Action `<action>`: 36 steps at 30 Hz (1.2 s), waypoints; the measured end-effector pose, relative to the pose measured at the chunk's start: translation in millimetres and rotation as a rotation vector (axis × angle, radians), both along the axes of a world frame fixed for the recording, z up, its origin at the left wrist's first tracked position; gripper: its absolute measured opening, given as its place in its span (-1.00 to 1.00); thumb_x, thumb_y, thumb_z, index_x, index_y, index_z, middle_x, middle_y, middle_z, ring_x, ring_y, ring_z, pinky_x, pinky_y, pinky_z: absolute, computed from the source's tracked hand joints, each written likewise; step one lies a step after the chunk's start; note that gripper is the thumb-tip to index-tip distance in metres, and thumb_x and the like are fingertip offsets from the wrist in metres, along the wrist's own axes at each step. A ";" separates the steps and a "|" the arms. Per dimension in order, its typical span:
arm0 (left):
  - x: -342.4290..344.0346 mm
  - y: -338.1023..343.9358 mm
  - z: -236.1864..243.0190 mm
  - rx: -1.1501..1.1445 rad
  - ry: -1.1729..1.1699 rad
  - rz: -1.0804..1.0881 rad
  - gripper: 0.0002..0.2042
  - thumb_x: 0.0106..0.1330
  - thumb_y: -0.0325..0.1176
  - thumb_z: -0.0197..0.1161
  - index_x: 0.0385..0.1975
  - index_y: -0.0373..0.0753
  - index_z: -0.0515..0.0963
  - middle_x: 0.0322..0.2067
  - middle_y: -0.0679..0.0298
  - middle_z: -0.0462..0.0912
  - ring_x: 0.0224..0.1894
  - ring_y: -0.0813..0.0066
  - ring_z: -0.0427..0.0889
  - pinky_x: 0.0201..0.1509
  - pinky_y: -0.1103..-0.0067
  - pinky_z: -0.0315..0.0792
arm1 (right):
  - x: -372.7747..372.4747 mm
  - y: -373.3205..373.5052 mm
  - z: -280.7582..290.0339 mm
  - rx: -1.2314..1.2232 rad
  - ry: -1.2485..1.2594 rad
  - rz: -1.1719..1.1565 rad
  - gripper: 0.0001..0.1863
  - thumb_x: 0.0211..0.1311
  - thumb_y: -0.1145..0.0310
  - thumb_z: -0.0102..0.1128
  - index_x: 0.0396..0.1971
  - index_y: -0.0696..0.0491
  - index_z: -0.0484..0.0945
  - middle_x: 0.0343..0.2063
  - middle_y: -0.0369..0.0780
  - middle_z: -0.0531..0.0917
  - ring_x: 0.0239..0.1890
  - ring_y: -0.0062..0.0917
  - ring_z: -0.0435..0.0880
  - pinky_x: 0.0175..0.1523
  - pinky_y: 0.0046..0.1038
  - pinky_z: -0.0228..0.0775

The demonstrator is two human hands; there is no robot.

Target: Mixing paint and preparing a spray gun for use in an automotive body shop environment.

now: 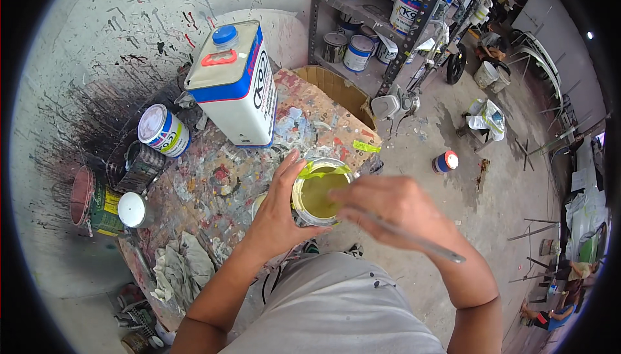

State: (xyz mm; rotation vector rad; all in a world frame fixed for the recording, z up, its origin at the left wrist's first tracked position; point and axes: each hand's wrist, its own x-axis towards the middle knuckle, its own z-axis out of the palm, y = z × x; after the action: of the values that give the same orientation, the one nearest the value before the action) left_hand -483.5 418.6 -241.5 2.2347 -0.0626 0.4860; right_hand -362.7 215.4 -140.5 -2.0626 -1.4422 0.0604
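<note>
My left hand [277, 212] is wrapped round an open paint can [317, 195] holding yellow-green liquid, with lime-green smears along its rim. My right hand [385, 205] grips a thin metal stirring stick [427, 245], one end of which reaches into the can; that hand is a little blurred. The can is held over the front edge of a paint-splattered bench [220, 179]. Just beyond stands a large rectangular white-and-blue metal container [233, 95] with a red handle and blue cap.
The bench also holds a paint can [165, 131], white lidded can [132, 209], rags [181, 263] and a green bucket [103, 212]. Behind are a cardboard box [343, 89] and metal shelves [369, 8] of cans. Rightward, a small can [445, 162] sits on the floor; people [559, 309] appear far right.
</note>
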 end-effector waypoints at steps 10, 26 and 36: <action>-0.5 -3.9 6.3 -0.002 0.044 -0.054 0.06 -0.14 -0.27 0.67 0.39 -0.20 0.09 0.44 -0.15 0.06 0.48 -0.13 0.12 0.49 0.20 0.17 | 1.6 -12.8 13.7 -0.072 -0.036 0.067 -0.80 0.25 0.36 0.23 -0.15 0.04 0.65 -0.35 -0.22 0.64 -0.30 -0.27 0.70 -0.24 -0.25 0.58; 6.8 16.5 6.3 -0.128 0.086 0.024 0.10 -0.11 -0.22 0.66 0.45 -0.20 0.04 0.44 -0.07 0.08 0.49 -0.04 0.14 0.52 0.25 0.15 | 52.8 -81.4 -48.4 0.616 1.133 -0.323 -0.61 0.30 0.31 0.33 -0.04 0.30 0.56 -0.28 -0.02 0.72 -0.42 -0.31 0.78 -0.27 -0.37 0.74; -0.4 40.9 -9.0 -0.205 0.131 0.066 0.16 -0.16 -0.11 0.68 0.46 -0.19 0.04 0.44 -0.01 0.15 0.48 0.05 0.16 0.53 0.27 0.11 | 69.8 -84.6 -61.3 0.727 1.174 -0.179 -0.56 0.28 0.27 0.38 0.01 0.26 0.54 -0.24 -0.05 0.70 -0.39 -0.24 0.78 -0.25 -0.33 0.74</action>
State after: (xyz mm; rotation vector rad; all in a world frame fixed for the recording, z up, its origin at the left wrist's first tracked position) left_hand -484.0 459.5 -250.5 2.0664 0.1239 0.3635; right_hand -292.9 130.8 -201.8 -1.1358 -0.4205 0.4972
